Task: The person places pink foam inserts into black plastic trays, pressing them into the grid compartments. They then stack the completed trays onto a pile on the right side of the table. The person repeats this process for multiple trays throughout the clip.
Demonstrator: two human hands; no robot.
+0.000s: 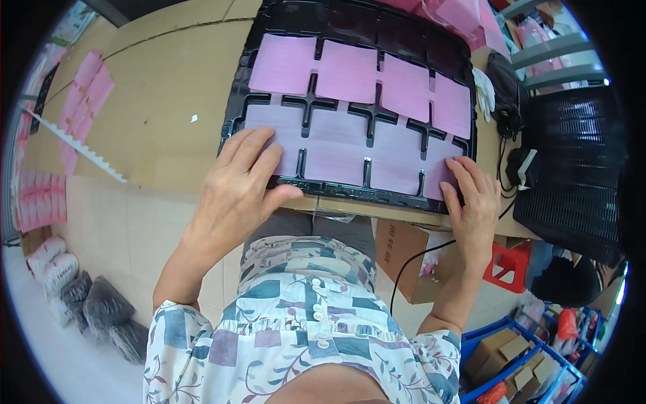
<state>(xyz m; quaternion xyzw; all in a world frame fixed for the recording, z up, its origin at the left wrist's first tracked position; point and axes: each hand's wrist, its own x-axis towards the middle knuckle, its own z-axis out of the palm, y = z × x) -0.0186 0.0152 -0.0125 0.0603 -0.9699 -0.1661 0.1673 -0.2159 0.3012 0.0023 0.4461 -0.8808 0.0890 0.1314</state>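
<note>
Fingers (247,147) of left hand (232,176) and right hand (476,202), loosely spread, are touching left and right ends of the near lilac sheet (336,158) on a black tray (356,24).

On my right I see a white glove (484,93) near a big black basket (572,161). Lower down there is a red stool (515,271), and a blue rack (486,330) which holds cardboard boxes (494,355). On my left, dark bags (111,308) lie on the floor (74,363) beside white bundles (60,271).
</note>
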